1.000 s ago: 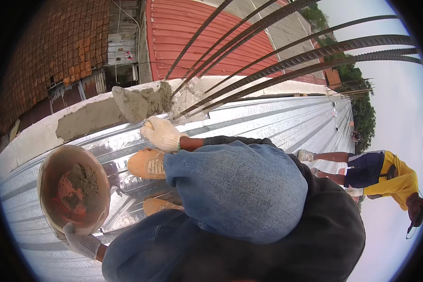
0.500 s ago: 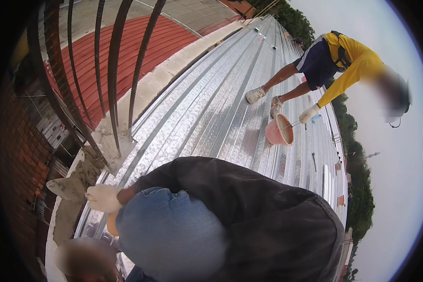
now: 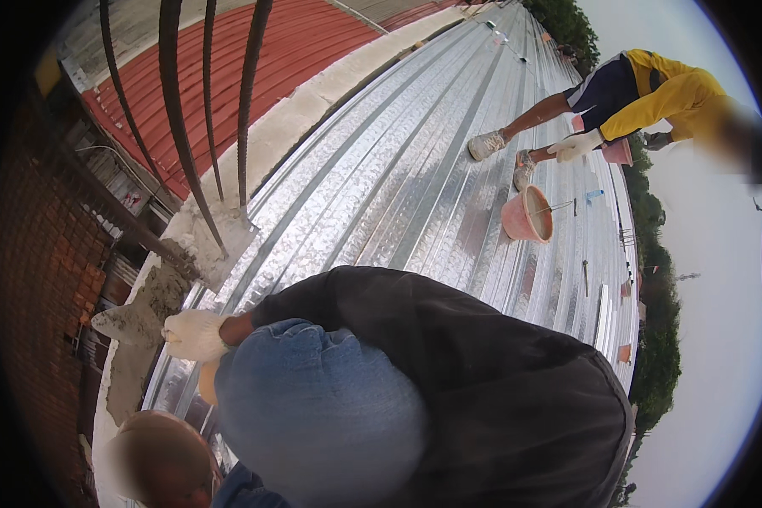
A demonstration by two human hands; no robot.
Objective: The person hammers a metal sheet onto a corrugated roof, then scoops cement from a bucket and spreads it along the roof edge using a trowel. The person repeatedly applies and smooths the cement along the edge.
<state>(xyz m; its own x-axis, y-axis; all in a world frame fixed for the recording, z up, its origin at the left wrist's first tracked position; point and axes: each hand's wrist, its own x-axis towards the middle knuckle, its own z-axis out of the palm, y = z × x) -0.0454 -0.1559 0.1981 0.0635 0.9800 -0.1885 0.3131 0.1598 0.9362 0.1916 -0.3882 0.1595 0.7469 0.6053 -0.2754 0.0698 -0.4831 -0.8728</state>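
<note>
A white knit glove covers my right hand (image 3: 196, 334), which reaches in from the right in a dark sleeve (image 3: 381, 296), past my denim-covered knee (image 3: 313, 398). Its fingers are closed round the handle of a trowel (image 3: 125, 323). The pointed blade, smeared with grey mortar, lies at the wall's top edge. Wet mortar (image 3: 131, 372) coats the wall there, beside the metal roof sheets. Below the hand is a round, reddish bucket-like container (image 3: 182, 419), mostly blurred. A tan shape (image 3: 207, 383) shows between glove and knee; I cannot make it out. My left hand is out of sight.
Rusty rebars (image 3: 178, 110) rise from the wall at the left, with a drop to a brick wall (image 3: 34, 279) beyond. A co-worker in a yellow top (image 3: 669, 106) bends over the ribbed metal roof (image 3: 381, 195). A pink bucket (image 3: 521, 218) stands near their feet.
The co-worker's gloved hand has let go of the pink bucket's handle and drawn back toward the legs. My view has shifted slightly; my right hand still grips the trowel.
</note>
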